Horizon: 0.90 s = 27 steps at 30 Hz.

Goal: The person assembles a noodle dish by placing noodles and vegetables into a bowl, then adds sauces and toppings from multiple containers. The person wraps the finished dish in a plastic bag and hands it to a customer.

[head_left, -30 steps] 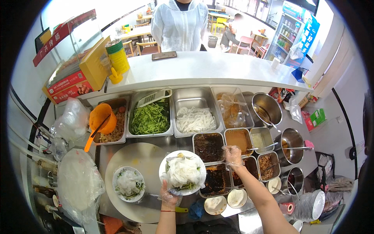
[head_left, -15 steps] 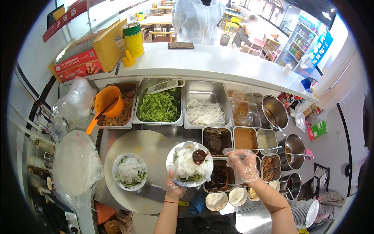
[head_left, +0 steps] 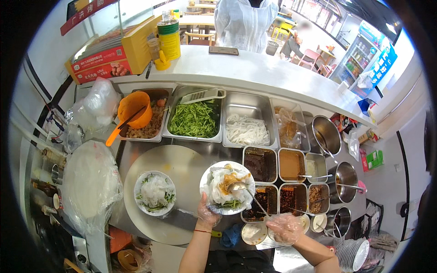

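Observation:
My left hand (head_left: 208, 213), in a clear plastic glove, grips the lower left rim of a white bowl (head_left: 247, 169). White rice noodles (head_left: 218, 193) fill it, with green shreds along the near side and brown sauce (head_left: 226, 181) on top. My right hand (head_left: 285, 227), also gloved, is closed round the handle of a long metal spoon (head_left: 258, 203). The spoon's head is tipped over the noodles. To the left, a second white bowl (head_left: 137, 200) of noodles and green shreds stands on a round pale board (head_left: 136, 223).
Steel pans of cucumber shreds (head_left: 193, 119), white noodles (head_left: 248, 131) and brown sauce (head_left: 292, 164) line the counter. An orange scoop (head_left: 135, 110) rests on the minced-food pan. Steel pots (head_left: 342, 182) stand at right, with stacked plates (head_left: 354, 255) below. A raised white ledge (head_left: 273, 75) runs behind.
The spoon, earlier level and full of dark sauce, is now tipped. Brown sauce lies on the noodles. My right hand has come nearer to me; my left still holds the bowl.

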Available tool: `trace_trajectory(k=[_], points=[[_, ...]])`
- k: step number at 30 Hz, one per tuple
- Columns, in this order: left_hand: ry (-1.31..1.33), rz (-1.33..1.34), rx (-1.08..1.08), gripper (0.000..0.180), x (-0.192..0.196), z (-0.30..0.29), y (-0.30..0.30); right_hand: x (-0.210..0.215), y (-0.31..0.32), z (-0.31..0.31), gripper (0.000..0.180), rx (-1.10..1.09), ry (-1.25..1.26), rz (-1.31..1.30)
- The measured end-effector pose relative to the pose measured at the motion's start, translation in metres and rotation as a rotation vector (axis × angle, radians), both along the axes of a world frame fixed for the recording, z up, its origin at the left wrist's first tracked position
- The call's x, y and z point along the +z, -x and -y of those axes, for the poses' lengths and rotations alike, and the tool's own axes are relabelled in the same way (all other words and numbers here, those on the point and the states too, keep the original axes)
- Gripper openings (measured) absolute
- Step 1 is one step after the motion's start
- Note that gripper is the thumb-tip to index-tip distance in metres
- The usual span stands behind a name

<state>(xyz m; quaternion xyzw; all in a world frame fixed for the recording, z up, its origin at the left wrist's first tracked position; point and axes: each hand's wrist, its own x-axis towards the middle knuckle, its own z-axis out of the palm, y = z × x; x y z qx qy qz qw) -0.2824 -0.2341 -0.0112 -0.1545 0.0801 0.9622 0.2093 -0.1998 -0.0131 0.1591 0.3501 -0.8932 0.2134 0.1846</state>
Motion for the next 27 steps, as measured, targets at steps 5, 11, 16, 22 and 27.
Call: trace_trajectory(k=[5, 11, 16, 22, 27], points=[[0.049, -0.016, 0.015, 0.070, 0.011, -0.002, 0.002, -0.015, -0.001, 0.005, 0.025, -0.107, 0.093, -0.021], [0.018, -0.071, 0.006, 0.069, 0.006, 0.001, 0.002, -0.041, 0.018, -0.005, 0.012, -0.530, 1.037, 0.344], [0.068, -0.075, 0.011, 0.072, 0.012, -0.003, 0.005, -0.097, 0.071, -0.061, 0.018, -0.598, 0.390, -0.045], [0.125, -0.077, -0.007, 0.077, 0.017, -0.001, 0.004, -0.126, 0.095, -0.072, 0.015, -0.546, 0.189, 0.062], [0.041, -0.107, -0.030, 0.075, 0.014, -0.005, 0.006, -0.082, 0.086, -0.073, 0.008, -0.685, 0.471, -0.016]])
